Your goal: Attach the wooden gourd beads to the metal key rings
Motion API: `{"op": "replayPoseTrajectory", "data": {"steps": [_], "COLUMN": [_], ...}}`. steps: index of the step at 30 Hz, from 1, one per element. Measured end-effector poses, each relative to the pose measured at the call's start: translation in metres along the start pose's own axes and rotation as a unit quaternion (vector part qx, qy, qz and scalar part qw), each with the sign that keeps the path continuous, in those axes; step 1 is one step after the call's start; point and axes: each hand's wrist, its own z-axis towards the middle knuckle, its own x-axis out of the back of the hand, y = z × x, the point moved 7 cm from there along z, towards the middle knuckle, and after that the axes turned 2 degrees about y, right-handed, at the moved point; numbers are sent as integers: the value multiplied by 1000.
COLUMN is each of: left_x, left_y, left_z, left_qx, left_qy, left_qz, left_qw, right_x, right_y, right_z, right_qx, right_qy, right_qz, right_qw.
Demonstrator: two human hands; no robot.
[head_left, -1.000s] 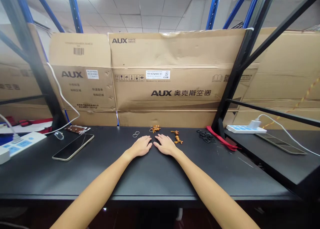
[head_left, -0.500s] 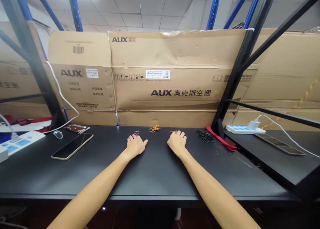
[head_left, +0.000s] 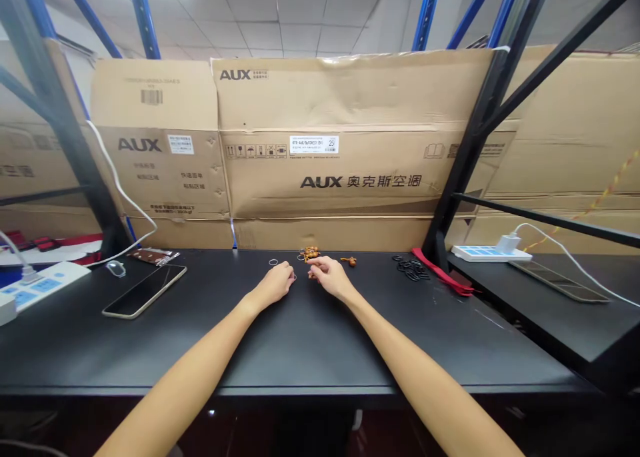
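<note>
Small orange figurine charms point(head_left: 311, 253) lie just beside thin metal rings point(head_left: 273, 262)

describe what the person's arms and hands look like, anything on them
The left forearm and right forearm are bare and slim, with no sleeves in view. The left hand and right hand wear no gloves, and no watch, bracelet or marking shows on either wrist. Any rings would be too small to tell.

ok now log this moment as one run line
left hand: by metal ring | right hand: by orange figurine | black rings on black bench
</note>
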Motion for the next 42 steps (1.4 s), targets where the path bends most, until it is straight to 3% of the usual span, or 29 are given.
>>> {"op": "replayPoseTrajectory", "data": {"steps": [3, 7, 14, 18, 21, 24, 34, 42], "left_x": [-3, -5, -1, 1, 1, 0, -4, -6], "left_y": [3, 12, 10, 4, 0, 0, 12, 16], "left_z": [0, -3, -3, -2, -2, -2, -3, -2], "left_qx": [-26, -57, -53, -65, -62, -61, -75, -59], "left_qy": [10, 10, -4, -34, -38, -26, -6, -23], "left_qz": [6, 19, -43, -72, -78, -66, -31, -12], "left_qw": [1000, 998, 998, 995, 994, 996, 997, 998], "right_x": [1, 8, 10, 9, 3, 0, -1, -4], "right_y": [5, 5, 11, 4, -3, -5, -4, 0], "right_z": [0, -1, -3, -4, -7, -9, -10, -8], "right_qx": [-28, -11, -30, 37, 100, 111, 63, 67], "right_qy": [2, 33, 9, -37, -106, -139, -114, -109], "right_qz": [35, -66, -208, -262, -269, -280, -206, -201], "right_qw": [999, 997, 978, 964, 952, 943, 970, 971]}}
